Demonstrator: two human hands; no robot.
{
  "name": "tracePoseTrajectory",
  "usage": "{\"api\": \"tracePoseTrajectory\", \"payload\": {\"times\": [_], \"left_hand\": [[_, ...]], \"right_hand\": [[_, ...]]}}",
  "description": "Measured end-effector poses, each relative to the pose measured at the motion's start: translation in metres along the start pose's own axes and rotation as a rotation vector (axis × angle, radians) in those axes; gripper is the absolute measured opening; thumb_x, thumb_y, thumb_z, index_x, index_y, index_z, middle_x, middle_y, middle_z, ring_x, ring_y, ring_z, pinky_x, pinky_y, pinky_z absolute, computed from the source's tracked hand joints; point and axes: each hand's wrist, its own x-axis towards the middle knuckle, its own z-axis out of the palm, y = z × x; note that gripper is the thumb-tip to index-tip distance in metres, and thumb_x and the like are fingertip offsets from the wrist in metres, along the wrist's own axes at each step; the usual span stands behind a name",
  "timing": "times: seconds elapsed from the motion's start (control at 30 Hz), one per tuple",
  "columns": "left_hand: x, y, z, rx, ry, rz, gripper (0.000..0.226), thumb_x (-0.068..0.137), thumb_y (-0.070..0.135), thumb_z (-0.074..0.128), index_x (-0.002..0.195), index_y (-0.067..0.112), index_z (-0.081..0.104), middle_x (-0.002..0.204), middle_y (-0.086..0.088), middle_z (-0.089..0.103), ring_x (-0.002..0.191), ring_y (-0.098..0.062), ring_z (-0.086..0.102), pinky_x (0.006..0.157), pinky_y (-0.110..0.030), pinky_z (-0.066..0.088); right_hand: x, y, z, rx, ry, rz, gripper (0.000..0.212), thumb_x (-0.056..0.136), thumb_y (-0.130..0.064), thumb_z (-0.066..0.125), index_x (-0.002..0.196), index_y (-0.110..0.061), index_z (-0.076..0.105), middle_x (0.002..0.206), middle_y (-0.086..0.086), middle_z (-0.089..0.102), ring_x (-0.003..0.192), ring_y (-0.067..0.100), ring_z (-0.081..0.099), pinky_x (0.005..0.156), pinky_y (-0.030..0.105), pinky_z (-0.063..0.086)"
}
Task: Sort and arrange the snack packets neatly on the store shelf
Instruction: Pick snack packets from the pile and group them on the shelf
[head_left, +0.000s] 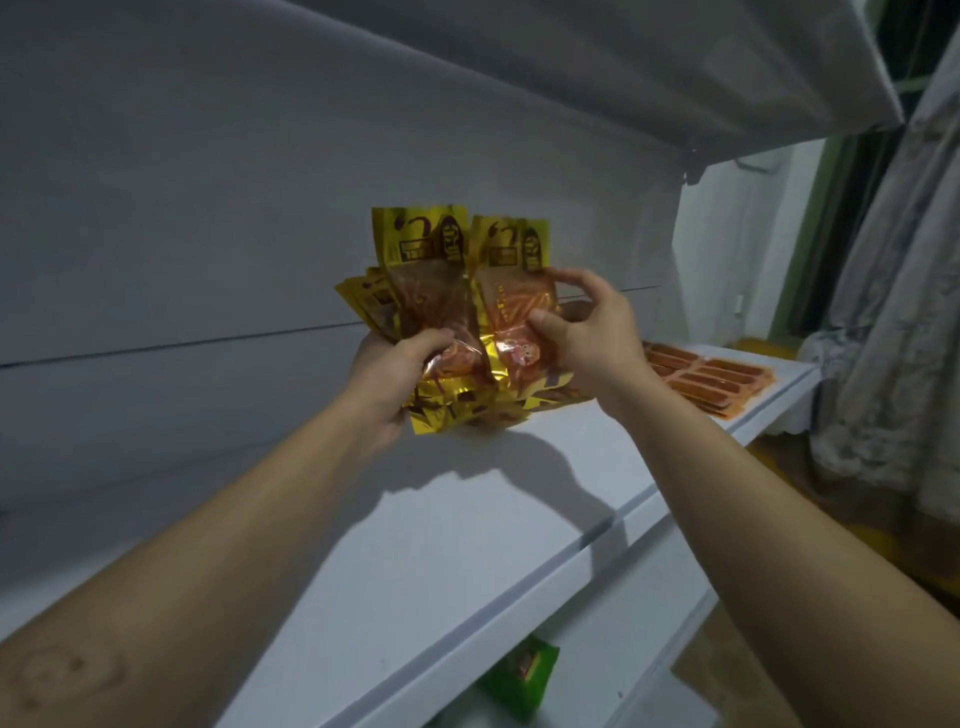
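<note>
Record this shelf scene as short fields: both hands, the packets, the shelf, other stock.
left hand: grips the lower part of a fanned bunch of gold packets
right hand: pinches the front right packet of that bunch
gold packets: upright, just over the shelf; contact with it unclear
shelf: white, with a shadow under the hands
orange packets: lying flat at the shelf's far right end
green packet: on a lower level
</note>
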Motion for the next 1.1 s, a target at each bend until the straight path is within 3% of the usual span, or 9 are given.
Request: {"api": "tracePoseTrajectory", "payload": {"times": [0.2,0.33,0.47,0.6,0.67,0.77,0.87,0.97,1.1], "left_hand": [[0.030,-0.044,0.063,0.040,0.128,-0.070,0.008,0.086,0.010,0.070,0.093,0.014,0.070,0.076,-0.003,0.076,0.066,-0.018,0.074,0.050,-0.028,0.056],[0.040,-0.072,0.103,0.025,0.215,-0.165,0.025,0.084,0.014,0.073,0.107,0.006,0.069,0.088,-0.010,0.077,0.074,-0.024,0.075,0.057,-0.033,0.058],[0.051,-0.088,0.129,0.019,0.276,-0.176,0.030,0.082,0.017,0.075,0.108,0.005,0.069,0.089,-0.012,0.077,0.076,-0.025,0.075,0.057,-0.033,0.058],[0.061,-0.092,0.140,0.010,0.292,-0.196,0.035,0.081,0.018,0.074,0.112,0.004,0.067,0.094,-0.014,0.076,0.082,-0.029,0.075,0.062,-0.037,0.059],[0.067,-0.090,0.144,0.020,0.248,-0.208,0.033,0.082,0.018,0.073,0.112,0.003,0.069,0.096,-0.015,0.076,0.083,-0.029,0.075,0.065,-0.037,0.059],[0.078,-0.085,0.149,0.062,0.187,-0.205,0.031,0.084,0.020,0.070,0.111,0.006,0.072,0.099,-0.014,0.076,0.086,-0.029,0.075,0.067,-0.036,0.058],[0.083,-0.089,0.152,0.069,0.178,-0.188,0.029,0.085,0.021,0.069,0.111,0.009,0.073,0.102,-0.013,0.076,0.090,-0.029,0.074,0.071,-0.037,0.059],[0.085,-0.100,0.147,0.008,0.218,-0.139,0.025,0.085,0.017,0.069,0.108,0.009,0.073,0.099,-0.011,0.076,0.087,-0.028,0.075,0.063,-0.033,0.058],[0.091,-0.108,0.142,-0.028,0.218,-0.121,0.012,0.084,0.019,0.069,0.088,0.016,0.080,0.096,-0.010,0.077,0.082,-0.026,0.075,0.063,-0.035,0.060]], "right_hand": [[0.067,0.080,-0.102,-0.142,0.030,0.053,0.029,0.092,-0.014,0.068,0.114,-0.034,0.066,0.103,0.005,0.070,0.082,0.019,0.072,0.061,0.034,0.060],[0.097,0.134,-0.143,-0.403,-0.060,0.029,0.022,0.092,-0.016,0.066,0.108,-0.029,0.073,0.106,0.003,0.071,0.095,0.023,0.067,0.084,0.045,0.057],[0.124,0.167,-0.160,-0.508,-0.089,-0.008,0.022,0.094,-0.015,0.059,0.103,-0.031,0.070,0.091,-0.004,0.068,0.078,0.013,0.062,0.066,0.028,0.047],[0.138,0.188,-0.161,-0.581,-0.140,-0.008,0.024,0.093,-0.015,0.055,0.105,-0.031,0.068,0.074,-0.014,0.062,0.066,0.000,0.054,0.056,0.022,0.040],[0.140,0.194,-0.158,-0.613,-0.203,-0.004,0.024,0.093,-0.014,0.054,0.108,-0.028,0.068,0.075,-0.010,0.063,0.067,0.005,0.056,0.057,0.023,0.041],[0.142,0.197,-0.158,-0.783,-0.345,-0.019,0.031,0.097,-0.025,0.051,0.126,-0.025,0.064,0.114,0.008,0.067,0.107,0.027,0.059,0.090,0.033,0.047],[0.133,0.197,-0.160,-0.979,-0.381,-0.178,0.048,0.096,-0.053,0.048,0.141,-0.038,0.049,0.152,0.013,0.039,0.142,0.031,0.029,0.117,0.044,0.023],[0.113,0.196,-0.159,-0.923,-0.482,-0.290,0.061,0.085,-0.070,0.044,0.141,-0.045,0.046,0.159,0.001,0.029,0.148,0.022,0.017,0.120,0.045,0.011],[0.104,0.203,-0.160,-0.934,-0.610,-0.162,0.065,0.088,-0.066,0.045,0.148,-0.043,0.035,0.154,-0.008,0.034,0.141,0.018,0.031,0.116,0.043,0.027]]}}
